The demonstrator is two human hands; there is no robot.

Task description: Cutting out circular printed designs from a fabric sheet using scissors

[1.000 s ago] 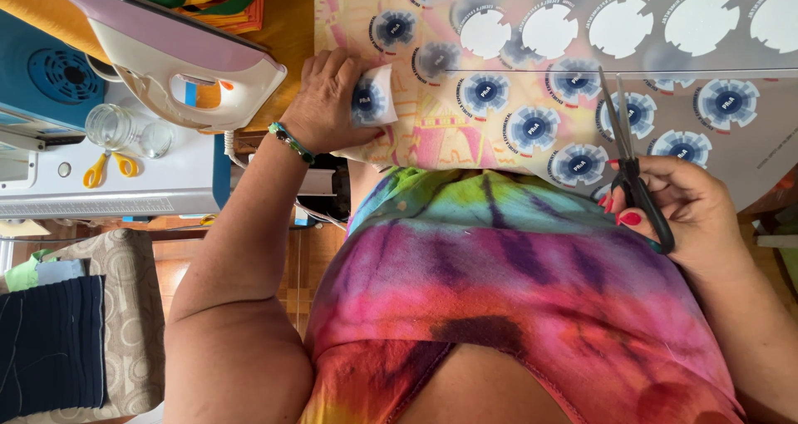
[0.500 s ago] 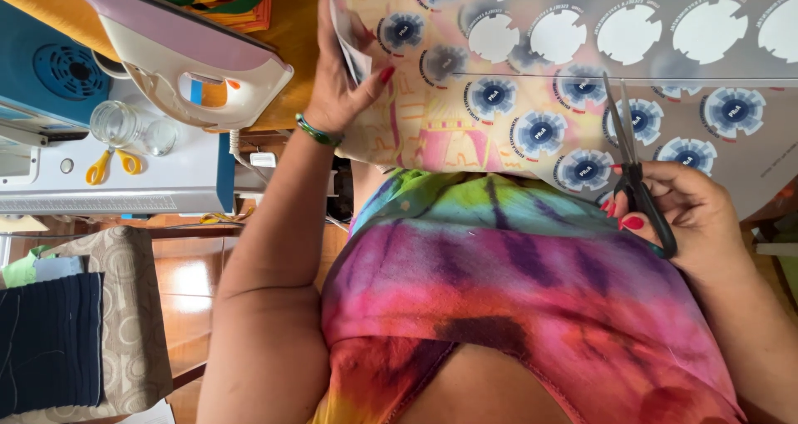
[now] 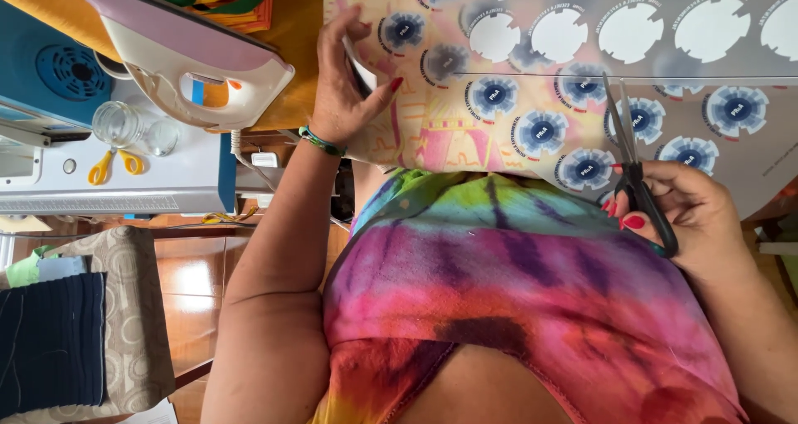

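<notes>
Head view, starting closest in: a tie-dyed shirt (image 3: 515,291) in pink, purple and green fills the foreground. Just past it the right hand (image 3: 690,216) is closed around the black handles of a pair of scissors (image 3: 636,166), thumb and fingers through the loops. The scissors lie along the line from the person outward, blades pointing away from the body and tipped a little toward the left hand. The blades look almost together, and their tips rest over the sheet (image 3: 673,68) rather than biting into it.

The sheet is spread on the worktop (image 3: 295,25) right in front of the person. It is a pale printed card carrying rows of round blue stickers (image 3: 540,133), with round holes across its far part. The left hand (image 3: 345,83), a green bracelet (image 3: 320,141) at its wrist, is pinched on the sheet's left edge, thumb on top and fingers curled under, lifting that edge slightly.

To my eye this is a pause between cuts, with the sheet being shifted while the scissors wait. A further cut would need the blades opened and the nearest uncut sticker brought squarely to them, with the sheet turned rather than the wrist.

Farther off to the left an iron (image 3: 191,66) stands on the orange cover. Below it are a glass jar (image 3: 116,123) and small yellow scissors (image 3: 112,165).
</notes>
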